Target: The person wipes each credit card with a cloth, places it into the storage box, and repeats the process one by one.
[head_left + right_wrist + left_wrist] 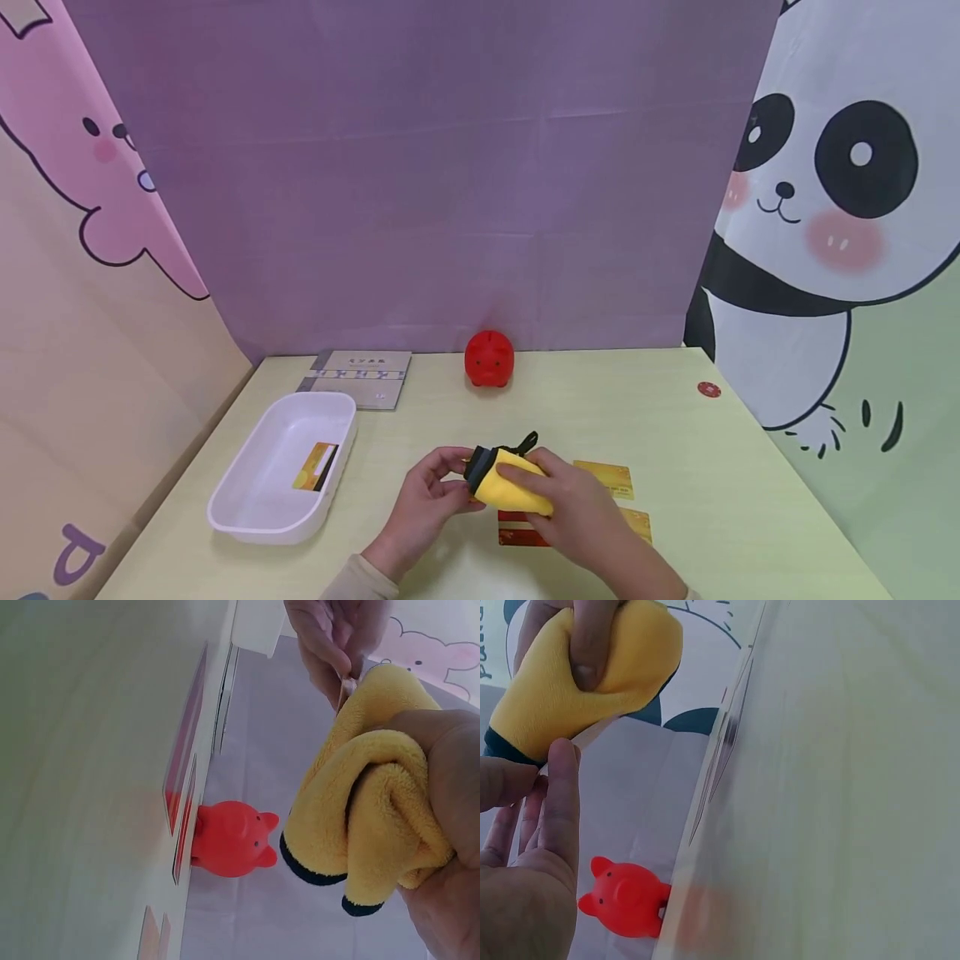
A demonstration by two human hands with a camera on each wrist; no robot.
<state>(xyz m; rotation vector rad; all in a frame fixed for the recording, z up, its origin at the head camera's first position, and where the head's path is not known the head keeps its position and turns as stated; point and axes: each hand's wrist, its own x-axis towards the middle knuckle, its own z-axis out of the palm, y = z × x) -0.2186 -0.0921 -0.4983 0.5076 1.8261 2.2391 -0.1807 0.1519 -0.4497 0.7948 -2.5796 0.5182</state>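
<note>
A yellow plush cloth [510,490] with dark edging and a black loop is bunched in my right hand [581,517], whose fingers and thumb curl round it. My left hand [420,507] pinches a thin card [347,691] at the cloth's left end. Most of that card is hidden by the cloth, with small orange bits showing beside the dark edging in the head view. Both hands are raised over the table. Under and beside the right hand lie a red card [522,530] and two gold cards, one farther back [606,477] and one partly covered by the hand [640,525].
A white plastic tray [225,510] stands at the left with a gold, white and black card [315,467] in it. Behind it lies a grey booklet [367,379]. A red piggy bank [489,360] stands at the back middle, and a red round chip [708,389] lies back right.
</note>
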